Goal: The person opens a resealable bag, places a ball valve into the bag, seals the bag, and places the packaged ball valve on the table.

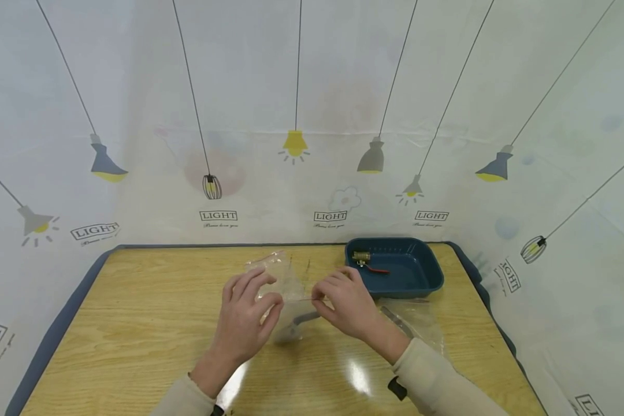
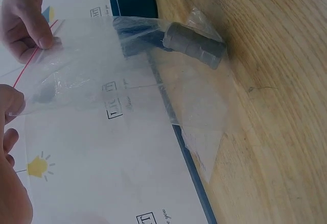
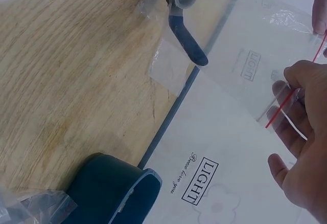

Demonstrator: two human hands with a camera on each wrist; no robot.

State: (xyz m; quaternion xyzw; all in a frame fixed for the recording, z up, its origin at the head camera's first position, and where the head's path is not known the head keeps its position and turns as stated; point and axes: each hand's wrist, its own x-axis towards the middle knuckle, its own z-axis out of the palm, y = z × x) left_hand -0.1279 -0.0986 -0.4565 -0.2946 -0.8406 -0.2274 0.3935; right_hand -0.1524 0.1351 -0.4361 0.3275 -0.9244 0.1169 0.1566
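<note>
Between my two hands hangs a clear zip-lock bag (image 2: 76,75) with a red seal line along its mouth. My left hand (image 1: 244,318) pinches one end of that mouth between thumb and finger. The other end is pinched by my right hand (image 1: 345,300), seen closer in the right wrist view. Low in the bag lies a ball valve (image 2: 194,44) with a grey body and a dark blue lever (image 3: 188,42). The bag's bottom hangs close over the wooden table.
A blue plastic basin (image 1: 416,280) stands at the back right, holding a brass valve (image 1: 361,256) with a red lever. Another clear bag (image 1: 423,323) with a grey piece inside lies before it. Behind my left hand is a further clear bag (image 1: 275,266). A printed wall covering (image 1: 270,190) borders the table.
</note>
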